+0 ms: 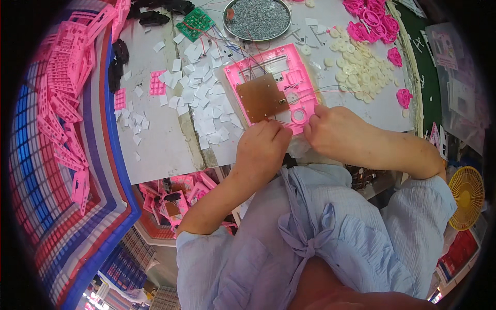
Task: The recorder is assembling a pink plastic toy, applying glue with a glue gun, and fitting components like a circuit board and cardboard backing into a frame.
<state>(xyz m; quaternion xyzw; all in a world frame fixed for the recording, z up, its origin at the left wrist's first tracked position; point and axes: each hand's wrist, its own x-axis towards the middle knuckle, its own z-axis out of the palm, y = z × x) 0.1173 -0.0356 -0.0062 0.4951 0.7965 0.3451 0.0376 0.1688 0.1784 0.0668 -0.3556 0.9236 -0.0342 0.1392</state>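
One pink plastic housing (pixel 307 101): I viewed it on the worktable (pixel 155 160), before the wearer. One brown circuit board (pixel 262 98): lying over the housing, wires trailing. Left hand (pixel 263 143): at the board's lower edge, fingers bunched; I could not tell whether they gripped anything. Right hand (pixel 333 129): at the housing's lower right corner, fingers curled, grip likewise unclear to me. Outward: white squares (pixel 206 124), left; cream discs (pixel 356 70), right; round tray (pixel 224 23) of small metal pieces (pixel 258 18), beyond.
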